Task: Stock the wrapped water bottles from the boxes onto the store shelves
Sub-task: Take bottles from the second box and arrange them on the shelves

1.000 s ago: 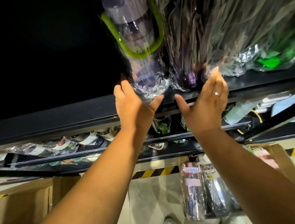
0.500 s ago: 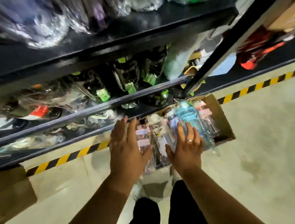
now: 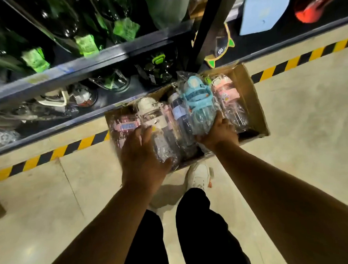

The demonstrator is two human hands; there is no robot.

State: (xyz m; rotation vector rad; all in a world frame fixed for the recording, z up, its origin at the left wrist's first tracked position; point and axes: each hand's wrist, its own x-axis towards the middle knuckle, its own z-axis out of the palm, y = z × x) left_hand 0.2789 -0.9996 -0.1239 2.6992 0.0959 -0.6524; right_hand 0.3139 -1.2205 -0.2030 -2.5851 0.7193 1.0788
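Observation:
An open cardboard box (image 3: 253, 100) on the floor holds several wrapped water bottles lying side by side. My left hand (image 3: 143, 155) reaches into its left part and curls round the lower body of the white-lidded bottle (image 3: 149, 111), next to a pink-lidded bottle (image 3: 125, 125). My right hand (image 3: 219, 133) grips the bottom end of the blue-lidded bottle (image 3: 196, 99). A dark bottle (image 3: 178, 111) lies between the two, and another pink bottle (image 3: 226, 93) lies at the far right of the box.
Dark metal shelves (image 3: 98, 61) above the box carry wrapped bottles with green tags (image 3: 85, 45). A shelf upright (image 3: 208, 26) rises behind the box. Yellow-black tape (image 3: 56, 153) runs along the floor. My white shoe (image 3: 199, 175) stands just before the box.
My view dropped from the top shelf to the floor box. Both hands left the shelved bottles, came down and now take hold of bottles in the box.

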